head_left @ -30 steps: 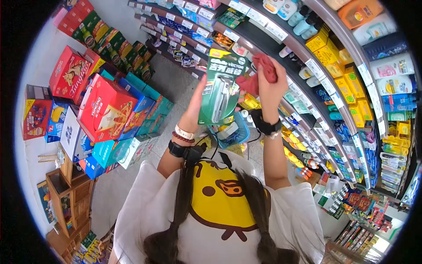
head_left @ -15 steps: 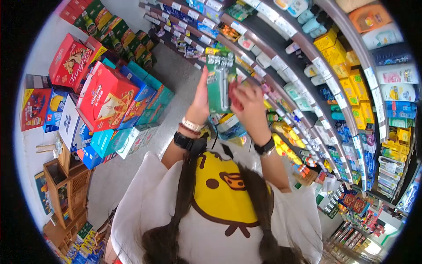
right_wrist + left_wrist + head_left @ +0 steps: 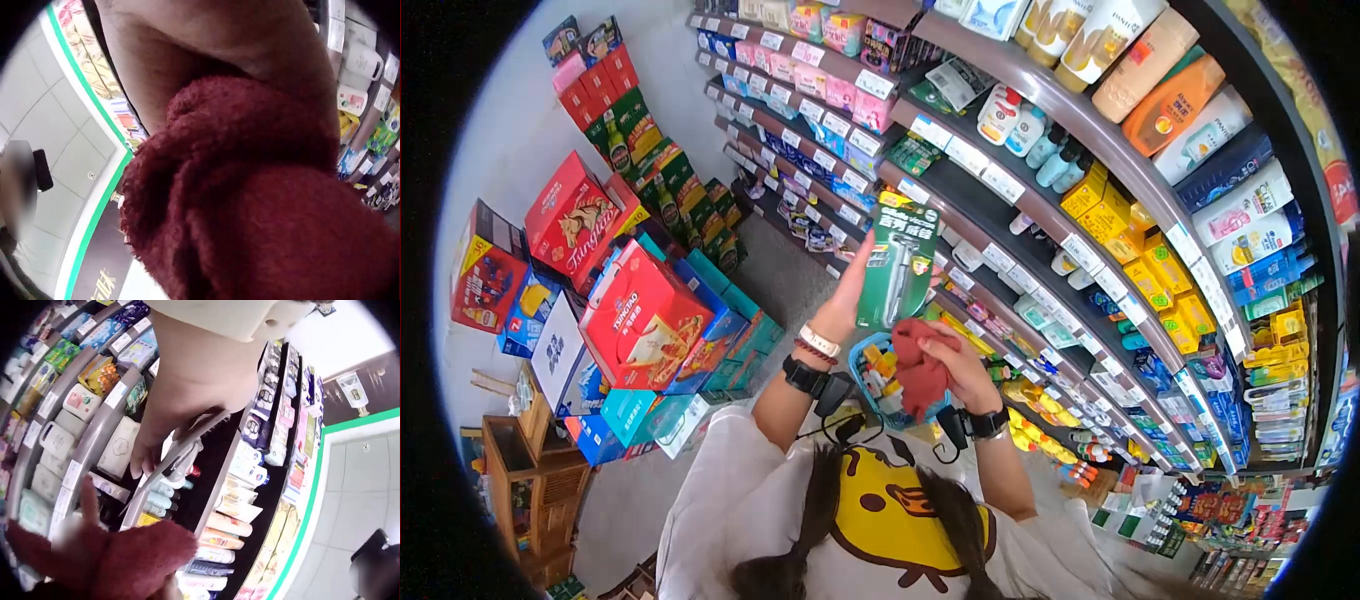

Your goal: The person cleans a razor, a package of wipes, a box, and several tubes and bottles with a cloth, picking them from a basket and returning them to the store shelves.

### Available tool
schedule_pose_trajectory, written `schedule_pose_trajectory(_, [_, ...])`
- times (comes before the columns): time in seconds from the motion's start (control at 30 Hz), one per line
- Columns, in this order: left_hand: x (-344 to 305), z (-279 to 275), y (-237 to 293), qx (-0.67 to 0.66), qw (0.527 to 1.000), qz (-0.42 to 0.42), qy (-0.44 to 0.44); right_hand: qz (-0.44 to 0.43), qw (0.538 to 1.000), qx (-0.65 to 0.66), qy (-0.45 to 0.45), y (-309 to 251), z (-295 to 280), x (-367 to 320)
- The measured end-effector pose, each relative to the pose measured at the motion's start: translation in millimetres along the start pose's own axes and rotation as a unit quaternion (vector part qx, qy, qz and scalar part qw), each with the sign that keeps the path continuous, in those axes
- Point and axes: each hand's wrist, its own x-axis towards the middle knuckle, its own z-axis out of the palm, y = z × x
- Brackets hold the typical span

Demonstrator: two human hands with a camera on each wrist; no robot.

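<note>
My left hand (image 3: 843,300) holds a green carded razor pack (image 3: 900,262) upright by its left side, with its printed front toward the head camera. In the left wrist view the pack (image 3: 178,456) shows edge-on, with fingers behind it. A crumpled dark red cloth (image 3: 920,372) is gripped in my right hand (image 3: 966,368), just below the pack's lower end. The plush cloth (image 3: 262,212) fills most of the right wrist view and hides the fingertips there.
Below the hands stands a blue basket (image 3: 858,368) with packaged goods inside, partly covered by the cloth. Curved store shelves (image 3: 1040,210) with bottles and boxes run along the front and right. Stacked beer cartons (image 3: 645,315) stand at the left, beside a wooden cabinet (image 3: 530,480).
My right hand and the cloth moved from beside the pack, across its front, then down below it. The left hand keeps its hold on the pack. The head view has shifted toward the upper shelves.
</note>
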Motion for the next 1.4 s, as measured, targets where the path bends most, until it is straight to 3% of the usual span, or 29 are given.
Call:
schedule_pose_trajectory(0.17, [17.9, 11.7, 25.0, 0.059, 0.997, -0.011, -0.050, -0.043, 0.999, -0.005, 0.023, -11.0, 8.6, 32.2])
schedule_pose_trajectory(0.27, [22.6, 6.8, 35.9, 0.168, 0.981, 0.052, 0.082, -0.078, 0.996, -0.012, 0.032, -19.8, 4.1, 38.5])
schedule_pose_trajectory(0.4, [37.2, -2.3, 62.9, 0.218, 0.975, 0.005, 0.039, -0.111, 0.985, -0.056, 0.118, -26.5, -3.4, 31.0])
schedule_pose_trajectory(0.43, [46.7, -1.1, 69.3, 0.283, 0.955, 0.053, 0.076, -0.118, 0.984, -0.046, 0.122, -26.0, -6.0, 26.0])
schedule_pose_trajectory(0.47, [61.1, -5.9, 81.6, 0.394, 0.911, 0.100, 0.073, -0.118, 0.984, -0.051, 0.126, -22.7, -10.1, 19.7])
schedule_pose_trajectory(0.53, [98.0, -20.0, 111.9, 0.594, 0.779, 0.191, 0.065, -0.119, 0.982, -0.064, 0.135, -13.5, -19.1, 4.1])
schedule_pose_trajectory(0.6, [133.1, 1.0, 131.3, 0.678, 0.683, 0.240, 0.126, -0.102, 0.981, -0.053, 0.157, -1.0, -23.6, -15.1])
schedule_pose_trajectory(0.7, [193.9, 3.3, 144.1, 0.837, 0.327, 0.413, 0.150, -0.097, 0.980, -0.044, 0.168, 12.5, -28.2, -48.0])
schedule_pose_trajectory(0.8, [224.5, 8.2, 156.8, 0.853, 0.281, 0.409, 0.161, -0.102, 0.969, -0.051, 0.218, 22.5, -33.1, -79.5])
schedule_pose_trajectory(0.83, [228.5, 11.6, 158.4, 0.893, 0.199, 0.367, 0.166, -0.098, 0.968, -0.047, 0.225, 22.0, -33.9, -88.4])
schedule_pose_trajectory(0.93, [254.3, 8.3, 159.2, 0.931, 0.078, 0.309, 0.179, -0.083, 0.962, -0.037, 0.257, 26.6, -39.1, -111.9])
schedule_pose_trajectory(1.1, [278.0, 9.5, 149.9, 0.941, 0.083, 0.247, 0.218, -0.071, 0.957, -0.017, 0.279, 32.9, -44.0, -126.6])
schedule_pose_trajectory(1.3, [305.6, -9.0, 158.4, 0.943, 0.165, 0.198, 0.212, -0.075, 0.955, -0.015, 0.287, 32.4, -47.6, -130.5])
schedule_pose_trajectory(1.4, [296.6, -1.1, 158.6, 0.942, 0.171, 0.203, 0.204, -0.071, 0.957, -0.023, 0.282, 31.7, -49.8, -128.7])
